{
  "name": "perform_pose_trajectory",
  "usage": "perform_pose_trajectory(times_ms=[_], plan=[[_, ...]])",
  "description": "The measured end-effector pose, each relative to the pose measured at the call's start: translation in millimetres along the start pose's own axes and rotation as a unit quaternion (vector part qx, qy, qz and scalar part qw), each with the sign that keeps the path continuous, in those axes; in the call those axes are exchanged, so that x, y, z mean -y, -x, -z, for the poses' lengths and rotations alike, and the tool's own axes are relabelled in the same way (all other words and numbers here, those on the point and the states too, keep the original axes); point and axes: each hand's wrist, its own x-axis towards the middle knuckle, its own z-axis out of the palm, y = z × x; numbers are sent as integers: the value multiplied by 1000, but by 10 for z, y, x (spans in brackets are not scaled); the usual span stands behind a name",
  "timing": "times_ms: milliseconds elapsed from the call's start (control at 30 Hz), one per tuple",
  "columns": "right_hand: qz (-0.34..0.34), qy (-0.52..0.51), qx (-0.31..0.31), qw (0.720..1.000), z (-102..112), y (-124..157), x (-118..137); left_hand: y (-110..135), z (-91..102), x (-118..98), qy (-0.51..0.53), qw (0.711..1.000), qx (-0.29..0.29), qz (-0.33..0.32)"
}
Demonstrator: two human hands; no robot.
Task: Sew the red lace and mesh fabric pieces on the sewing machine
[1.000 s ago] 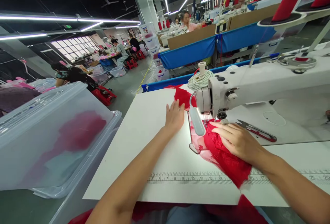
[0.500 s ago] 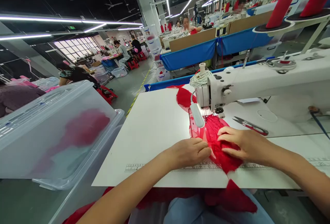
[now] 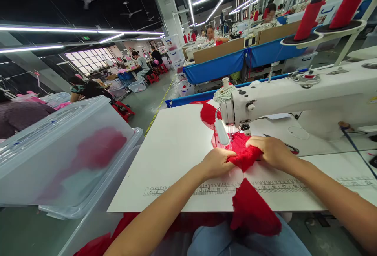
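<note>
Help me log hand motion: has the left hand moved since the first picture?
Yes: against the sewing machine, the left hand has moved rightward and nearer the ruler, and now pinches the red cloth.

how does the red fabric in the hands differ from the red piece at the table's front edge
The held fabric is bunched between the left hand and right hand; the front piece is touched by neither. The held fabric is near the lamp and looks brighter; the front piece extends past the table's edge and looks darker. Both are red.
</note>
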Motion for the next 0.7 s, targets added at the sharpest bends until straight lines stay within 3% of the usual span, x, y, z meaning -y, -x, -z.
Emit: perform_pose_trajectory(times_ms=[133, 300, 400, 500, 567, 700], plan=[[28, -58, -43, 997, -45, -104, -81, -2, 52, -15, -7, 1000, 20, -21], [103, -99, 9, 990, -125, -50, -42, 39, 15, -46, -48, 998, 17, -23], [94, -81, 1, 992, -186, -19, -50, 49, -76, -49, -104, 994, 7, -20], [93, -74, 1, 993, -217, -17, -78, 39, -183, -13, -124, 991, -34, 33], [91, -84, 11, 992, -218, -24, -84, 18, -216, 36, -110, 991, -56, 55], [46, -112, -12, 993, -216, -43, -62, -53, -139, 165, -26, 998, -54, 15]])
